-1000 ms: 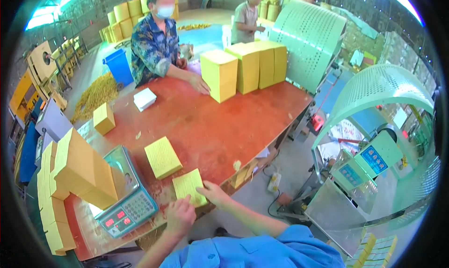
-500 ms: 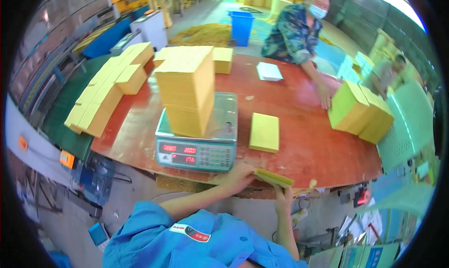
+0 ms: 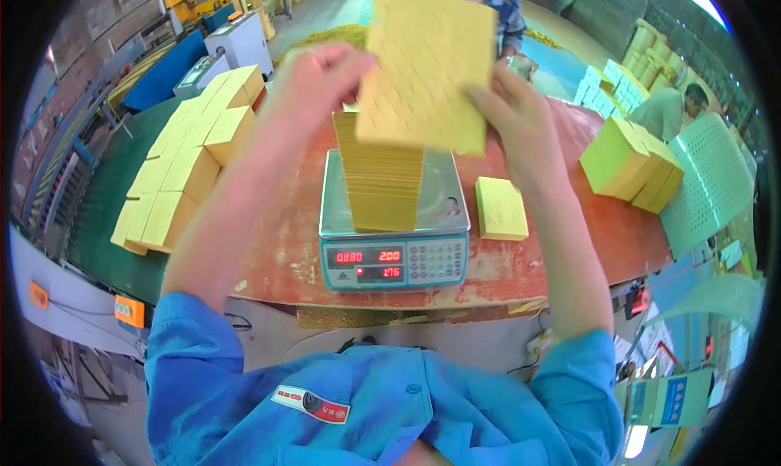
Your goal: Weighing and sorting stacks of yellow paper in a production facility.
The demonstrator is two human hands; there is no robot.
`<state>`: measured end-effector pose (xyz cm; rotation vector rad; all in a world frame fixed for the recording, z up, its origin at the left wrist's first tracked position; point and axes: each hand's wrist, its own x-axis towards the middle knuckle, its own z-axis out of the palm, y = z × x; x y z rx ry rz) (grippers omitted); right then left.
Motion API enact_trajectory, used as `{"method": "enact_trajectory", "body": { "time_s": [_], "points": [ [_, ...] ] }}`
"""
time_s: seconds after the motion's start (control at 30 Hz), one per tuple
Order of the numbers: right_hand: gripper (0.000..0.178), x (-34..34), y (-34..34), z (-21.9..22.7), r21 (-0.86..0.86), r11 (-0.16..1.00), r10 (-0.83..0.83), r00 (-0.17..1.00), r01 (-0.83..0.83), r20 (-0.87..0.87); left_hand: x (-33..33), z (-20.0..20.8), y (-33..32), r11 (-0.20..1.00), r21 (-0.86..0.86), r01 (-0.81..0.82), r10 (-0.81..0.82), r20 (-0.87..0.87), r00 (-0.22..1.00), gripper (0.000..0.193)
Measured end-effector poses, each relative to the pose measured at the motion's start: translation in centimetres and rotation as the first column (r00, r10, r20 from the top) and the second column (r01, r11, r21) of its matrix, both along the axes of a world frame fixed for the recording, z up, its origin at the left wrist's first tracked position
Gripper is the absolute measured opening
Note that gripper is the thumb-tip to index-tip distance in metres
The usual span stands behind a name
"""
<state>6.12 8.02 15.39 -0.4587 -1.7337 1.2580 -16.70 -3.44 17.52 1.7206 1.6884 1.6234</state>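
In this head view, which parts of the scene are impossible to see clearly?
- Top of the stack on the scale: hidden by the yellow sheet bundle held above it.
- Fingertips of the left hand and right hand: behind the bundle, so the grip is unclear.
- Person across the table: cut off by the top edge.
- Table far edge: hidden by the hands and bundle.

The person wears a bright blue work shirt with short sleeves that end above the elbows, leaving both forearms bare. A small slanted patch, white with red marks, is sewn on the chest at the lower middle of the frame. The cloth is creased.
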Motion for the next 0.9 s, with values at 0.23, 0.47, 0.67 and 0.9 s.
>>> {"method": "enact_trajectory", "body": {
  "time_s": [0.23, 0.47, 0.67, 0.9],
  "points": [
    [0.041, -9.5, 3.5, 0.8, -0.085, 0.996, 0.014, 0.997, -0.008, 0.071, -9.9, -0.2, 5.2, 0.908, -0.382, 0.171, -0.037, 0.334, 0.942, 0.021],
    [0.044, -8.7, 4.5, -0.3, 0.001, 0.992, -0.12, 0.964, 0.123, 0.238, -10.8, -2.4, 6.7, 0.832, -0.429, 0.352, -0.159, 0.423, 0.892, 0.024],
    [0.043, -8.4, 5.4, -1.8, 0.11, 0.969, -0.241, 0.944, 0.222, 0.226, -10.1, -2.8, 7.2, 0.821, -0.467, 0.329, -0.134, 0.402, 0.906, 0.024],
    [0.045, -8.3, 6.2, -3.3, 0.317, 0.897, -0.4, 0.871, 0.308, 0.286, -9.3, -4.1, 7.5, 0.846, -0.447, 0.29, -0.115, 0.377, 0.919, 0.026]
  ]
}}
